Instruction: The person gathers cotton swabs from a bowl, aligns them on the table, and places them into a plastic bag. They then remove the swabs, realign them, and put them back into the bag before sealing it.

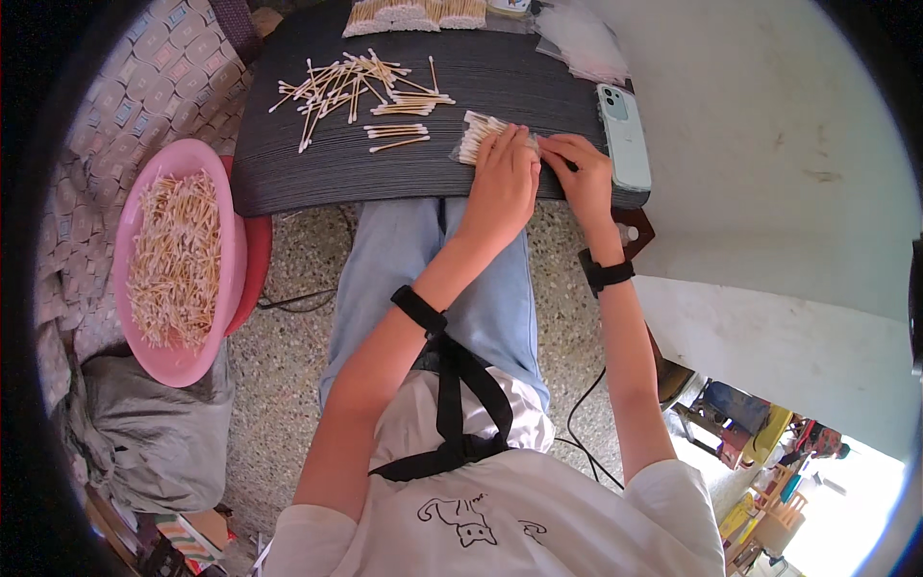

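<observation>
A clear plastic bag of cotton swabs (474, 140) lies near the front edge of the dark table (308, 178). My left hand (504, 183) is over the bag, its bent fingers pressed down on the packed swabs. At the bag's right end, my right hand (583, 175) is closed, with thumb and fingertips pinching the plastic edge. To the left lie a few swabs in a small row (397, 131) and a larger group of roughly lined-up swabs (413, 103). Beyond them is a loose, tangled pile of cotton swabs (336, 85).
A pale phone (627, 144) lies at the table's right edge. Behind it is a stack of clear plastic bags (584, 43). Filled swab packs (413, 14) line the far edge. A pink basin (237, 255) full of swabs stands left of the table. A white wall (750, 144) rises at the right.
</observation>
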A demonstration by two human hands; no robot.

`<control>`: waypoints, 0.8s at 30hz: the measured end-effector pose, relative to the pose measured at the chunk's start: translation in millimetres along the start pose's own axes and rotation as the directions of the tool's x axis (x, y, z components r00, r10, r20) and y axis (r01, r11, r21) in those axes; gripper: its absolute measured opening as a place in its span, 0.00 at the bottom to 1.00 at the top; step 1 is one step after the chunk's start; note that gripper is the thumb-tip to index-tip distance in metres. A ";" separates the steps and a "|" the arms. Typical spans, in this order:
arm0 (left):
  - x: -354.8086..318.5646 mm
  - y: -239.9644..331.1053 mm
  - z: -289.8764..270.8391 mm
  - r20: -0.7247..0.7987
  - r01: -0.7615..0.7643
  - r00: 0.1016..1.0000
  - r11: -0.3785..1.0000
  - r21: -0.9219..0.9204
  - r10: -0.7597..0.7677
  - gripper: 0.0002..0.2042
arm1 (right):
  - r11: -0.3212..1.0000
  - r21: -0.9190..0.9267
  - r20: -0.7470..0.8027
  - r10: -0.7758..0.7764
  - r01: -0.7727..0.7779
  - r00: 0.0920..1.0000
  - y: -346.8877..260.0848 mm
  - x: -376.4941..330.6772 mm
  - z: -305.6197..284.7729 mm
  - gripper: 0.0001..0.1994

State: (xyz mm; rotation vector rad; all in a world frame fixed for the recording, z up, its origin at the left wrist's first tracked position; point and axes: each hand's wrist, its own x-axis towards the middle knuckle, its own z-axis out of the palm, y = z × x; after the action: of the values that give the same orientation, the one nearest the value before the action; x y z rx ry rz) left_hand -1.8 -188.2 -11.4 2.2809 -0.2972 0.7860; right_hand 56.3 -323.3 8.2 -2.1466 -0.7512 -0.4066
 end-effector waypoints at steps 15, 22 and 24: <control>0.7 -7.0 -11.2 0.022 -0.023 0.999 0.991 -0.133 0.027 0.04 | 0.981 0.189 0.288 -0.022 -0.034 0.957 13.2 32.5 -5.5 0.07; -0.3 -9.5 -11.4 0.029 -0.032 0.999 0.994 -0.105 0.035 0.05 | 0.980 0.173 0.243 0.058 -0.102 0.968 12.1 31.1 2.3 0.05; -0.7 -10.7 -12.6 0.033 -0.032 0.999 0.994 -0.104 0.035 0.05 | 0.977 0.184 0.275 0.053 -0.107 0.960 12.3 32.6 -2.1 0.06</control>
State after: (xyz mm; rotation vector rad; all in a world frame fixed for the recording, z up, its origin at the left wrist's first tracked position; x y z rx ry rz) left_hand -3.6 -171.8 -10.4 2.1994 -0.3842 0.7320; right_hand 89.2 -318.8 19.1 -2.0574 -0.8144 0.0065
